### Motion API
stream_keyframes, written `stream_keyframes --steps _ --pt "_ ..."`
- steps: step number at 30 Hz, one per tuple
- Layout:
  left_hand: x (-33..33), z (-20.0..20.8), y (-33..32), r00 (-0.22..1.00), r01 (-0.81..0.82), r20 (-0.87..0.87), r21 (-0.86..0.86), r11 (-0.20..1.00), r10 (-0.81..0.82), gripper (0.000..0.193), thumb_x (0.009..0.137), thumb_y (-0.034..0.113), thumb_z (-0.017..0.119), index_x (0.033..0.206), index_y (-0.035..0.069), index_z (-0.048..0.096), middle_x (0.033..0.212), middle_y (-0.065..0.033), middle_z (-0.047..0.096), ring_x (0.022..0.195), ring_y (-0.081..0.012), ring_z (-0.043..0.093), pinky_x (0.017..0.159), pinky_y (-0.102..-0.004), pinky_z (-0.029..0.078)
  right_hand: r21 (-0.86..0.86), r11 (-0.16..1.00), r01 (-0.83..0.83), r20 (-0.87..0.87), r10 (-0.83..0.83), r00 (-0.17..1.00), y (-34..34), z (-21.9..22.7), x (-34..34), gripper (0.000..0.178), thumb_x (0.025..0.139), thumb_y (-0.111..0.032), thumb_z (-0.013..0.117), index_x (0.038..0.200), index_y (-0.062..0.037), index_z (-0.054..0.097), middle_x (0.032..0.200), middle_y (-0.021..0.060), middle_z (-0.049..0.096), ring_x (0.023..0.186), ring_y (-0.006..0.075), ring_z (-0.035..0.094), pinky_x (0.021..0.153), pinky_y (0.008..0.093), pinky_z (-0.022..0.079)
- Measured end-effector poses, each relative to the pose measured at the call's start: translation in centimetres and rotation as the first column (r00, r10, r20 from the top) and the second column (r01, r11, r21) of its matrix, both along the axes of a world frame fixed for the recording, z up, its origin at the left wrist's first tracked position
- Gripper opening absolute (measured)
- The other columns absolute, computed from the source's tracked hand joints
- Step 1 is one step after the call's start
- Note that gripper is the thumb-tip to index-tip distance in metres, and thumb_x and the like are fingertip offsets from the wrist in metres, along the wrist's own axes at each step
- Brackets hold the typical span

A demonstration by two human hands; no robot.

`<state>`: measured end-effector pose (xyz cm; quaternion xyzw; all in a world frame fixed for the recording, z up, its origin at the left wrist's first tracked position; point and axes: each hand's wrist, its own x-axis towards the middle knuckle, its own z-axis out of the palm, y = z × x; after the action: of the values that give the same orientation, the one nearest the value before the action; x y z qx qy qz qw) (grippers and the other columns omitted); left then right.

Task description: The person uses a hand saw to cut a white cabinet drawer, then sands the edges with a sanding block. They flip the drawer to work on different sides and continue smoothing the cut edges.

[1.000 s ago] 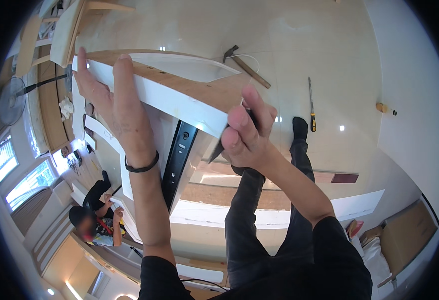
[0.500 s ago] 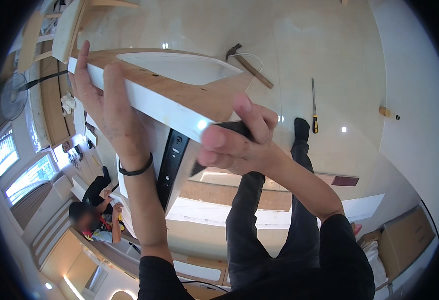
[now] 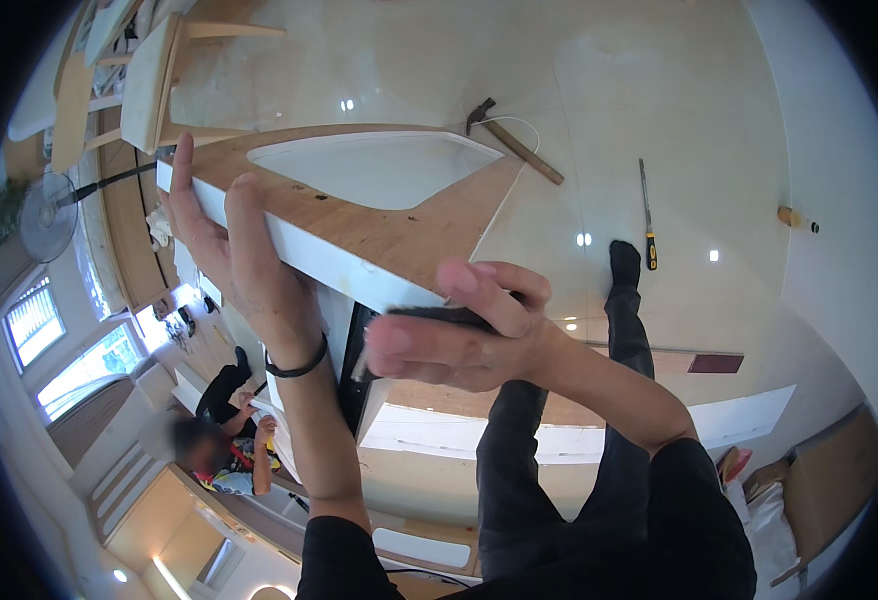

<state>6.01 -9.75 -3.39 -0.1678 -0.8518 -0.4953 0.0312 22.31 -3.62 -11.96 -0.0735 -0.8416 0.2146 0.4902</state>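
A wooden box-like furniture piece [image 3: 439, 235] is held up tilted, with a brown board face, a white recessed panel and a white front edge. My left hand [image 3: 249, 265] grips that edge at its left end, fingers spread on either side. At the nearer right corner, my right hand [image 3: 479, 325] is closed on a thin dark flat piece [image 3: 439, 315], pressed against or close to the edge; its exact kind is unclear. A black metal drawer slide [image 3: 352, 370] runs along the box's side, partly behind my hands.
Beyond the box, a hammer [image 3: 519, 145] and a yellow-and-black-handled screwdriver [image 3: 649, 225] lie on the tiled floor. Boards [image 3: 569, 409] lie across by my legs. A person [image 3: 234, 450] sits at left, near a fan [image 3: 49, 205]. A cardboard box [image 3: 834, 470] stands at right.
My right hand has shifted left and nearer around the corner with the dark piece, covering more of the drawer slide. The whole scene sits slightly lower and further right in view.
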Motion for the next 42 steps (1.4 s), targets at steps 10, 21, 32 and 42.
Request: stream_keyframes --steps 10,21,32,42 --pt "0.5 0.4 0.2 1.0 -0.01 -0.024 -0.015 1.0 0.01 0.062 0.087 0.022 0.054 0.146 0.005 0.048 0.138 -0.0169 0.045 0.122 -0.0234 0.047 0.109 -0.0374 0.033 -0.198 0.979 -0.052 -0.086 0.035 0.996 -0.2 -0.5 0.6 0.048 0.096 -0.047 0.059 0.143 -0.0471 0.052 0.155 -0.0245 0.041 0.14 0.0089 0.043 0.12 0.0336 0.025" --pt "0.9 0.3 0.5 0.998 -0.024 0.06 0.095 0.995 0.019 0.063 0.085 0.019 0.055 0.146 0.004 0.048 0.132 -0.013 0.049 0.114 -0.0183 0.051 0.102 -0.0325 0.04 -0.19 0.976 -0.109 -0.059 0.099 0.993 0.2 -1.1 1.1 0.046 0.09 -0.048 0.067 0.135 -0.051 0.058 0.15 -0.0239 0.047 0.138 0.0133 0.046 0.119 0.0334 0.028" --pt "0.1 -0.1 -0.2 0.999 0.022 -0.039 0.032 0.999 -0.02 0.06 0.088 0.016 0.056 0.147 0.006 0.048 0.15 -0.0232 0.032 0.14 -0.0306 0.031 0.118 -0.0407 0.022 -0.234 0.972 -0.017 0.006 0.019 1.0 -0.7 -1.2 3.4 0.04 0.099 -0.029 0.057 0.139 -0.0199 0.059 0.146 0.0025 0.053 0.133 0.027 0.05 0.112 0.0402 0.034" --pt "-0.1 -0.2 -0.3 0.982 0.062 -0.171 -0.099 0.993 -0.078 0.059 0.09 0.017 0.055 0.147 0.003 0.044 0.157 -0.0357 0.006 0.151 -0.048 0.002 0.12 -0.0521 0.015 -0.846 0.469 0.252 0.183 -0.189 0.965 -6.4 9.3 1.1 0.063 0.098 -0.006 0.043 0.154 0.0105 0.02 0.158 0.0327 0.025 0.139 0.0459 0.034 0.114 0.0501 0.031"
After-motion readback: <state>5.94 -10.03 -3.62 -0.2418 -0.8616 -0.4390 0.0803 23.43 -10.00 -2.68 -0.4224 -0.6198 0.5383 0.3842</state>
